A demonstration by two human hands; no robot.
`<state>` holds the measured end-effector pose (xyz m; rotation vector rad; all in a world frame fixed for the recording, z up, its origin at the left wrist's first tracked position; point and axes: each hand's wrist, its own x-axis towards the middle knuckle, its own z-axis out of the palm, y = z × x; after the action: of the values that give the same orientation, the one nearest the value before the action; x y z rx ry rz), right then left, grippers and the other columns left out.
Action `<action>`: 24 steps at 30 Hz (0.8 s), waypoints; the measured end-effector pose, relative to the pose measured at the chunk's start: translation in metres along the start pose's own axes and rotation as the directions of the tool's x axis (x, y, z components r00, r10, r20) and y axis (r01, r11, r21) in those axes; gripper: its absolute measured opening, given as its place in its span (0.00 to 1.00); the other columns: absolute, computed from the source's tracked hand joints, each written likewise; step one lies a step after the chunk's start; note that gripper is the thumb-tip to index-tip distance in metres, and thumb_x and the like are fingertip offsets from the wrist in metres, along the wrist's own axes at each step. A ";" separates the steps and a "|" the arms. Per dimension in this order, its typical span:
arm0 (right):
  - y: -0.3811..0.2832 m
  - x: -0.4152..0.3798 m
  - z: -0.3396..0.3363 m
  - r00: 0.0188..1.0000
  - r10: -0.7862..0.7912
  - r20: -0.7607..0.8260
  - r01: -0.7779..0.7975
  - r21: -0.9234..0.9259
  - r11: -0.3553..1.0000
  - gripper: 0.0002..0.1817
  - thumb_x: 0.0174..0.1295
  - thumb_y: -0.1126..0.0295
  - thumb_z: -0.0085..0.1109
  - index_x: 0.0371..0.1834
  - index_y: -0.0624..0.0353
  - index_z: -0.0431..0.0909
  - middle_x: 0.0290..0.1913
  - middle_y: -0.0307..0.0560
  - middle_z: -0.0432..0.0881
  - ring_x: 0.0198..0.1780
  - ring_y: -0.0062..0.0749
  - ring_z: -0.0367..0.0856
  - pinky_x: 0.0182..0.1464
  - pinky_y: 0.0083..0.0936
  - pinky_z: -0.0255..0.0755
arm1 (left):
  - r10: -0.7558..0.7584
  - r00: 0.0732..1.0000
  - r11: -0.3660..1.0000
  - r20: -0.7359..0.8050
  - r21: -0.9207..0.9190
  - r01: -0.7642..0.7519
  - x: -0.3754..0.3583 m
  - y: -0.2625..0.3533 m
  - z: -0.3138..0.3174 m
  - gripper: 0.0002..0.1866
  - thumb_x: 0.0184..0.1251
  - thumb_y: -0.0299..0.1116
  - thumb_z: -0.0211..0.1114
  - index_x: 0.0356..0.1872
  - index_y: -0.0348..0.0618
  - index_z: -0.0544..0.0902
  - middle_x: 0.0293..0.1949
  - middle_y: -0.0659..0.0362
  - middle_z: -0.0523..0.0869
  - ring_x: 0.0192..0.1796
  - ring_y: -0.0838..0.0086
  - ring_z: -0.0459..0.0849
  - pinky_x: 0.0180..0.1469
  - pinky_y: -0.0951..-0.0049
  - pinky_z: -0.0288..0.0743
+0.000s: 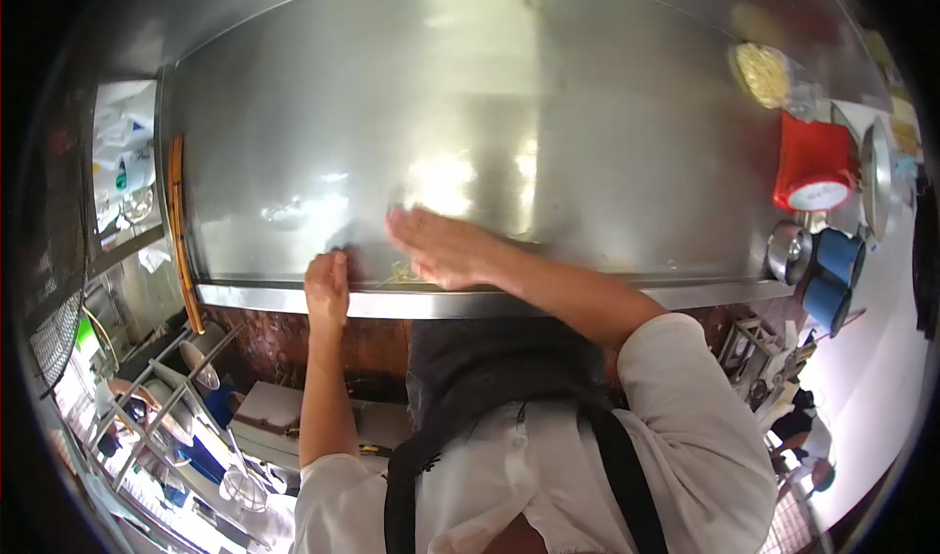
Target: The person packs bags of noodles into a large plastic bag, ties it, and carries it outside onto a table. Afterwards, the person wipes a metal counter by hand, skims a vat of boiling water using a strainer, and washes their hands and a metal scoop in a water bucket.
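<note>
The right hand [441, 248] lies flat and open on the steel table [470, 94], palm down and fingers stretched together, its grip closed on nothing; it looks pressed to the surface as if sweeping, since a small heap of pale shreds [401, 276] sits just under its heel, right at the near edge of the table. The left hand [326, 289] is at that same near edge, just beside the heap, with its fingers curled over the lip; whether it pinches anything I cannot tell, but its place below the rim suits catching or steadying what the flat hand pushes toward it. The 2 hands are close, with the shreds between them. The rest of the table is a wide shiny sheet that reflects the light. Toward its far right corner stands a clear container of yellowish bits [762, 72], and along the right edge sit a red tub [813, 162], a steel cup [788, 252] and 2 blue cups [834, 275], kept well apart from the hands, likely so the middle stays free for work. An orange strip [178, 231] runs down the left edge. Below the near edge hang the person's white sleeves and dark apron straps [627, 476], and wire racks with bowls [186, 397] stand lower left.
</note>
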<state>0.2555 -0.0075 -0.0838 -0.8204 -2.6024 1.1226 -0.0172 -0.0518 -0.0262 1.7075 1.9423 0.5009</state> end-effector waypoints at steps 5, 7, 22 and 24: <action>0.048 -0.177 -0.097 0.849 0.491 -0.195 -0.295 0.594 0.748 0.32 0.81 0.52 0.37 0.80 0.61 0.58 0.81 0.54 0.59 0.82 0.43 0.54 0.82 0.35 0.46 | -0.160 0.973 0.982 0.167 -0.074 0.174 -0.030 0.085 0.052 0.19 0.80 0.41 0.52 0.42 0.34 0.83 0.36 0.46 0.86 0.38 0.58 0.83 0.46 0.64 0.76; 0.122 -0.306 -0.130 0.494 0.574 -0.653 -0.441 0.380 0.813 0.33 0.81 0.50 0.38 0.80 0.60 0.58 0.80 0.52 0.60 0.82 0.40 0.54 0.81 0.34 0.47 | -0.220 0.932 0.946 0.288 -0.171 0.276 -0.032 0.101 0.061 0.18 0.81 0.42 0.52 0.43 0.35 0.83 0.34 0.50 0.86 0.38 0.65 0.84 0.46 0.67 0.76; 0.011 -0.188 -0.047 0.817 0.375 -0.439 -0.186 0.415 0.890 0.26 0.76 0.60 0.52 0.71 0.63 0.68 0.69 0.53 0.70 0.69 0.39 0.69 0.71 0.37 0.63 | -0.019 0.999 0.974 -0.048 -0.225 0.008 -0.077 0.172 0.054 0.20 0.79 0.34 0.58 0.66 0.34 0.73 0.44 0.55 0.82 0.48 0.72 0.78 0.55 0.70 0.73; 0.050 -0.289 -0.071 0.546 0.542 -0.639 -0.393 0.376 0.839 0.20 0.77 0.61 0.50 0.65 0.58 0.72 0.54 0.48 0.80 0.53 0.36 0.80 0.58 0.35 0.74 | -0.096 0.995 0.961 -0.041 -0.266 0.082 -0.083 0.155 0.045 0.20 0.80 0.34 0.58 0.66 0.35 0.73 0.44 0.56 0.81 0.47 0.72 0.78 0.55 0.70 0.73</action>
<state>0.5423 -0.0976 -0.0578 -1.5945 -1.6027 0.8545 0.1415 -0.1135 0.0376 1.4463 1.8833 0.7424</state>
